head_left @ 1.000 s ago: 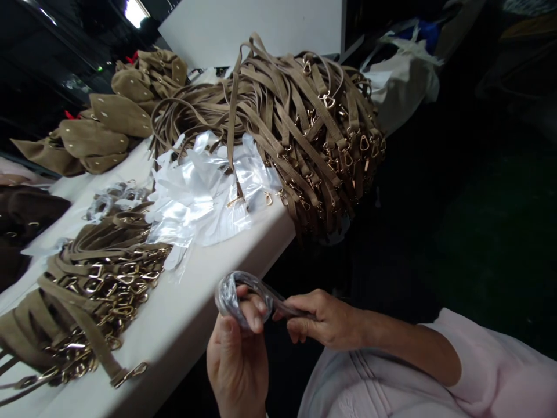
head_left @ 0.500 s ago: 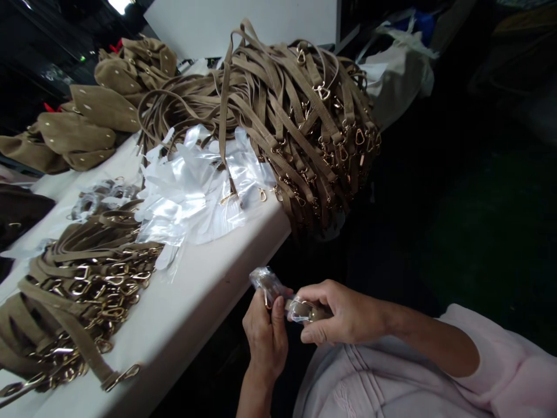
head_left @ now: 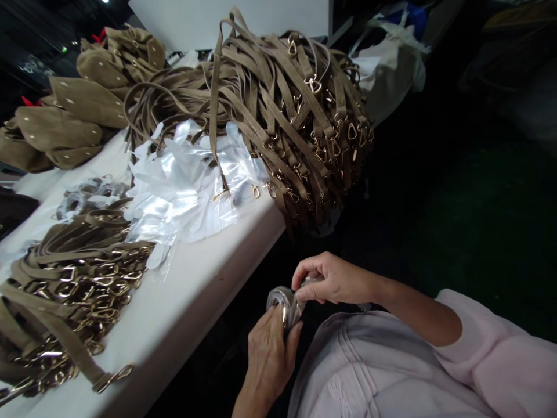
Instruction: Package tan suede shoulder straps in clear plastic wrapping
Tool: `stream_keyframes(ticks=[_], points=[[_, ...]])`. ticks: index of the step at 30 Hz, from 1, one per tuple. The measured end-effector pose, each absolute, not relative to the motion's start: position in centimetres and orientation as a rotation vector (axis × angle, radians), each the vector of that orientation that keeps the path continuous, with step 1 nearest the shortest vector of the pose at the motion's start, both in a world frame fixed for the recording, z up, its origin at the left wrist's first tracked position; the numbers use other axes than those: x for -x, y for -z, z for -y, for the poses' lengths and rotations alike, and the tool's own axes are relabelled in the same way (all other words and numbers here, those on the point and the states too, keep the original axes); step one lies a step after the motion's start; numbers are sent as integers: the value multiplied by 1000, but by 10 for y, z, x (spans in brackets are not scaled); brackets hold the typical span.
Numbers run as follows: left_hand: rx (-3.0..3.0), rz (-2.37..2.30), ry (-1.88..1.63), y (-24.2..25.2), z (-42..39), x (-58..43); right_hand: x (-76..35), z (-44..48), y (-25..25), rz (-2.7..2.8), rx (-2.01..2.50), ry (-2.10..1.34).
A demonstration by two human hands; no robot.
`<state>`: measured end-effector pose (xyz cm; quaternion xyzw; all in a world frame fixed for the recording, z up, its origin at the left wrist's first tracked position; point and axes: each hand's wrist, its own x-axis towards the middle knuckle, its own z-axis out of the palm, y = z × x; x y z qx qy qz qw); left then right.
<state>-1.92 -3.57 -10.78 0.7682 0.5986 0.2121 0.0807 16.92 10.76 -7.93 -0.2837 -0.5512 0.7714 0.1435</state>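
In front of my body, off the table edge, a coiled brown strap in a clear plastic bag [head_left: 282,299] is held between both hands. My left hand [head_left: 270,348] grips the bagged coil from below, thumb on its right side. My right hand [head_left: 331,280] is closed, pinching the plastic at the coil's right; what lies deeper in its palm is partly hidden. Metal glints through the film. The nearest things on the table are a pile of clear plastic bags [head_left: 183,191] and a bunch of brown straps with gold clasps [head_left: 82,278].
A big heap of long brown straps [head_left: 278,104] hangs over the corner of the white table [head_left: 209,284]. Several brown bags [head_left: 61,128] lie at the back left. Bagged coils [head_left: 85,194] rest at the left. A white sack [head_left: 387,69] stands beyond the heap.
My left hand has turned, so its back now faces up over the bagged strap. My right hand has risen slightly and pinches the plastic. The view has shifted a little.
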Motion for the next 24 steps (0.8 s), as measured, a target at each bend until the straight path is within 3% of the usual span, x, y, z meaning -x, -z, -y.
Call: stream_keyframes(ticks=[8, 16, 24], points=[[-1434, -1417, -556, 77, 53, 13, -165, -116, 92, 1708, 652, -2099], [-768, -853, -1048, 76, 51, -2, -155, -106, 96, 1854, 532, -1777], [-530, -881, -1215, 72, 48, -6, -151, -99, 113, 1146, 445, -2712]])
